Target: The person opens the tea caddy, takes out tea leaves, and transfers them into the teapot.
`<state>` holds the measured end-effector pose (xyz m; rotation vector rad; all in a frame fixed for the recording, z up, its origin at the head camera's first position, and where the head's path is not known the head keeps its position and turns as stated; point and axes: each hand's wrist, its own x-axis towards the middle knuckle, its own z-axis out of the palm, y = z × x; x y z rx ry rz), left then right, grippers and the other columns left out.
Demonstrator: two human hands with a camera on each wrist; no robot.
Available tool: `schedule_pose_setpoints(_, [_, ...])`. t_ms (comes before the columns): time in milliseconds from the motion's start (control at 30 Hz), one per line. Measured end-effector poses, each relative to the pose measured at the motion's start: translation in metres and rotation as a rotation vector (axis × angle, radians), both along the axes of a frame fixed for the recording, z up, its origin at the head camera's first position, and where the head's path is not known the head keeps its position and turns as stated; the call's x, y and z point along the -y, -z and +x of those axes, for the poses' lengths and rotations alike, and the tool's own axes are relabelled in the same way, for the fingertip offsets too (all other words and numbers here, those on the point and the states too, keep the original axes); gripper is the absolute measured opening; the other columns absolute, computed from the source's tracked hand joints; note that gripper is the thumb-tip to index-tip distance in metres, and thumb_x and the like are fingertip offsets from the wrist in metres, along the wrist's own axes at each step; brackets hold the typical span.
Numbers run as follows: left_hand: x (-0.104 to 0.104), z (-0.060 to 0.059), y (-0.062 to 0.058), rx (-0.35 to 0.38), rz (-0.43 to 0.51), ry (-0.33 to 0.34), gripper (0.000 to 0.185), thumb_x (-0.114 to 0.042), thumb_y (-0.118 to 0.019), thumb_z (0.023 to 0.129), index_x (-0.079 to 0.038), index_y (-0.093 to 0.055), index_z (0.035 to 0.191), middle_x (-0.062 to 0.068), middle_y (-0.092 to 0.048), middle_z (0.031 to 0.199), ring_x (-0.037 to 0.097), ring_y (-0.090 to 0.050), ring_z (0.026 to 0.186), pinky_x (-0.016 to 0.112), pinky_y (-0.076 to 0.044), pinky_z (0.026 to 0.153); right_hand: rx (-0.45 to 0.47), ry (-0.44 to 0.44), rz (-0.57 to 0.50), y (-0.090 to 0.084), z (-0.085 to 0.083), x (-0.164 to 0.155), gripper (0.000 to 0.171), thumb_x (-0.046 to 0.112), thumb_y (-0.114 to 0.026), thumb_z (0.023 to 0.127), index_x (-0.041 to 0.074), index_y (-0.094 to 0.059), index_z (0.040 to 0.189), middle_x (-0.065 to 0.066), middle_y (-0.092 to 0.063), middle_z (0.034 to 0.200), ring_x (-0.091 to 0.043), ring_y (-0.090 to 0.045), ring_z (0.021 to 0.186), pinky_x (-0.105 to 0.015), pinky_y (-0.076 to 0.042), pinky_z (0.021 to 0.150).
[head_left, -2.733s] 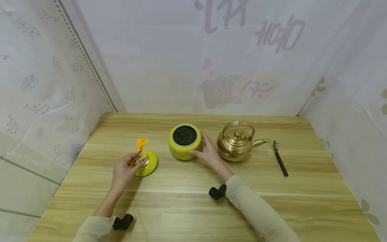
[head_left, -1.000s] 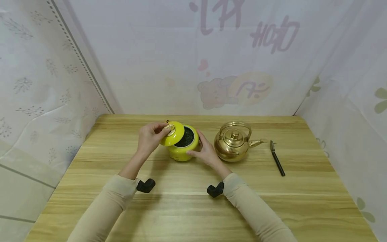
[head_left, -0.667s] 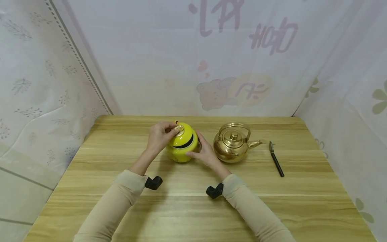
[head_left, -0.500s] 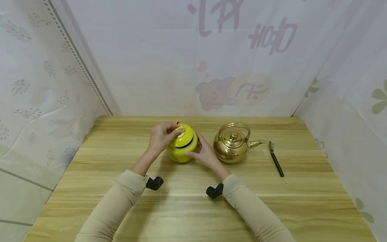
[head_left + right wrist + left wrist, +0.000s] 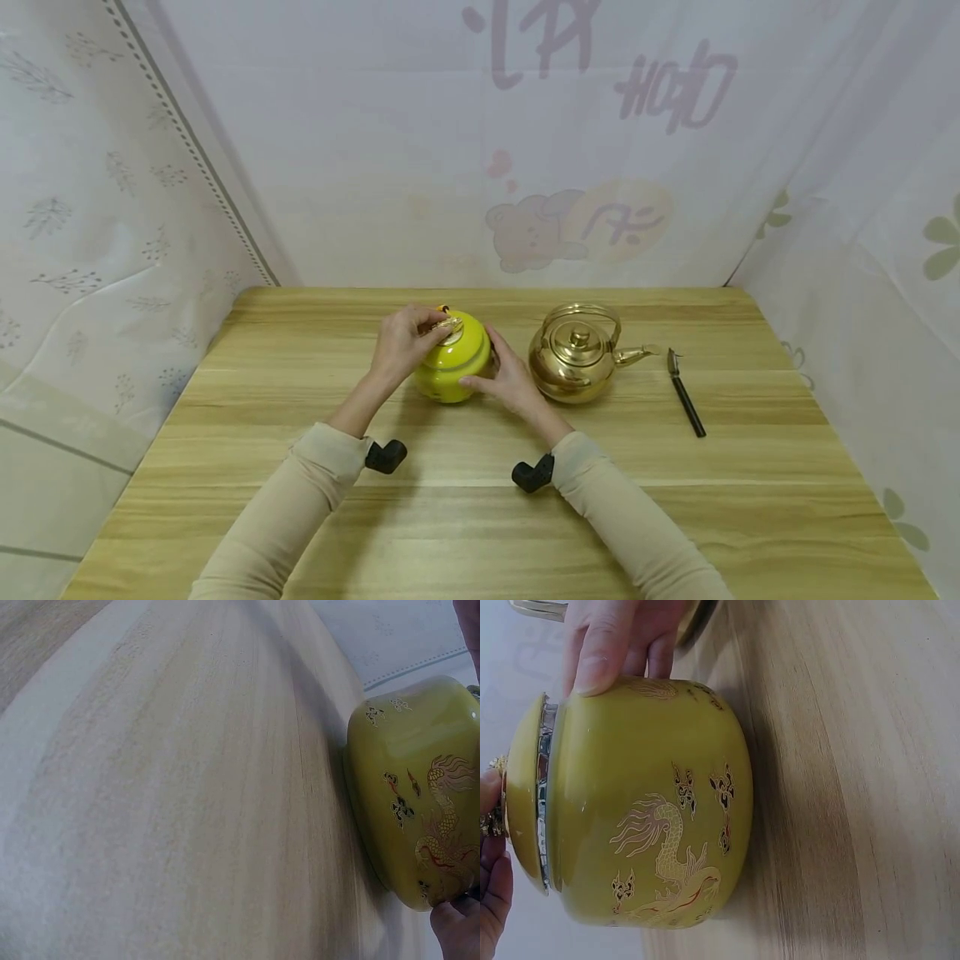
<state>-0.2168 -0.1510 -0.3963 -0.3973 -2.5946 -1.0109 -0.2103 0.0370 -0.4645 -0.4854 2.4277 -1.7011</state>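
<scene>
A yellow ceramic tea jar (image 5: 446,385) painted with a golden dragon stands on the wooden table. Its yellow lid (image 5: 467,340) sits over the mouth, and in the left wrist view a thin band of the lid's silvery, ridged underside shows above the jar's rim. With thumb and fingers my left hand (image 5: 405,340) pinches the gold knob (image 5: 496,802) on the lid. My right hand (image 5: 514,382) grips the jar's right side, thumb at the front and fingers behind. The tea leaves inside are hidden under the lid.
To the right of the jar stands a brass kettle (image 5: 573,367), its spout pointing right. Beyond the spout lies a black-handled knife-like tool (image 5: 686,396). Patterned cloth walls (image 5: 375,167) border the table (image 5: 480,533) at the back and sides.
My left hand has lifted the lid from the table at the left, carried it right over the jar and lowered it onto the mouth. My right hand has stayed on the jar.
</scene>
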Motion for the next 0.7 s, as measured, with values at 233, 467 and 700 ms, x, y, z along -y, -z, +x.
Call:
schedule_pose_setpoints(233, [-0.0001, 0.0010, -0.0026, -0.010, -0.030, 0.011, 0.019, -0.019, -0.072, 0.083, -0.004, -0.075, 0.095, 0.010, -0.071, 0.090, 0.021, -0.062, 0.077, 0.033, -0.052, 0.065, 0.004, 0.007, -0.012, 0.0055, -0.0034, 0.0005, 0.100, 0.021, -0.081, 0.074, 0.007, -0.018, 0.150, -0.010, -0.030, 0.152, -0.022, -0.030, 0.139, -0.035, -0.025, 0.116])
schedule_pose_setpoints(467, [-0.0011, 0.0011, -0.0060, -0.024, -0.079, 0.015, 0.018, -0.018, -0.073, 0.082, -0.004, -0.075, 0.093, 0.009, -0.070, 0.085, 0.021, -0.061, 0.073, 0.032, -0.050, 0.061, 0.004, -0.009, -0.035, 0.0059, -0.0038, 0.0009, 0.100, 0.015, -0.079, 0.075, 0.005, -0.015, 0.150, -0.014, -0.026, 0.153, -0.026, -0.026, 0.141, -0.039, -0.022, 0.116])
schedule_pose_setpoints(700, [-0.0012, 0.0009, -0.0093, -0.015, -0.107, 0.020, 0.017, -0.016, -0.074, 0.082, -0.004, -0.075, 0.093, 0.009, -0.069, 0.081, 0.019, -0.058, 0.069, 0.029, -0.046, 0.057, -0.002, 0.003, -0.009, 0.0057, -0.0027, 0.0005, 0.100, 0.023, -0.080, 0.074, 0.011, -0.017, 0.151, -0.010, -0.029, 0.152, -0.021, -0.029, 0.139, -0.034, -0.025, 0.115])
